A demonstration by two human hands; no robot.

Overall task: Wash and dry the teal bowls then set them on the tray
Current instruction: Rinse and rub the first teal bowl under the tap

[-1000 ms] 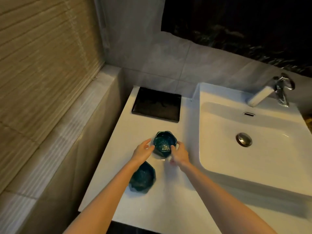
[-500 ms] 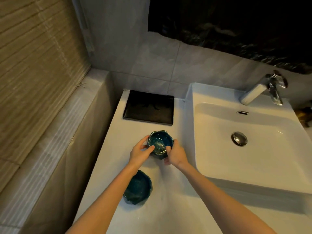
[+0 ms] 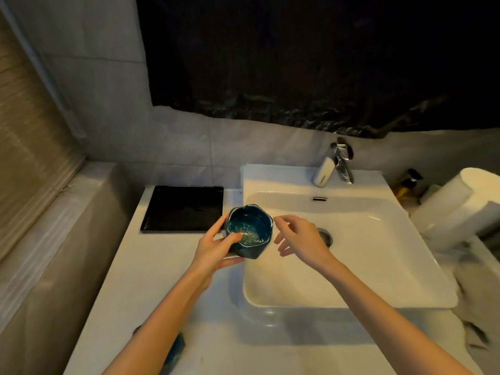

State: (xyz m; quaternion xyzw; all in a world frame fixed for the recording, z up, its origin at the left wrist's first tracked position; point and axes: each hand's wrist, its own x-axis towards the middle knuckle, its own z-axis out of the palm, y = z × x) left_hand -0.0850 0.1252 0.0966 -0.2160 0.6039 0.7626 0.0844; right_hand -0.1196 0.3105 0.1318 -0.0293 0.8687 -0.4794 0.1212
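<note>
The left hand (image 3: pixel 213 247) grips a teal bowl (image 3: pixel 250 230). Its thumb is hooked over the near rim into the bowl, and the fingers curl round the outer wall and under the base. The bowl is upright, tipped a little toward the camera, and is held over the left rim of the sink (image 3: pixel 351 272), off the counter (image 3: pixel 127 269). A pale, speckled patch lies on its inner floor.

The right hand (image 3: pixel 300 239) is at three o'clock from the bowl, just beside it and not touching. It holds nothing: the fingers are spread and loosely bent above the basin. It half covers the drain (image 3: pixel 327 236) behind it.

The black tray (image 3: pixel 184 209) lies flat on the counter at ten o'clock from the bowl, against the back wall, with its right edge near the bowl. A second bowl (image 3: pixel 177 347) sits on the counter at seven o'clock, well apart from the first and mostly hidden under the left forearm, so only a dark teal edge shows.

The tap (image 3: pixel 324 169) stands on the sink's back rim at one o'clock. Farther right, at two o'clock, are an amber bottle (image 3: pixel 405 184) and a white roll (image 3: pixel 460 204).
</note>
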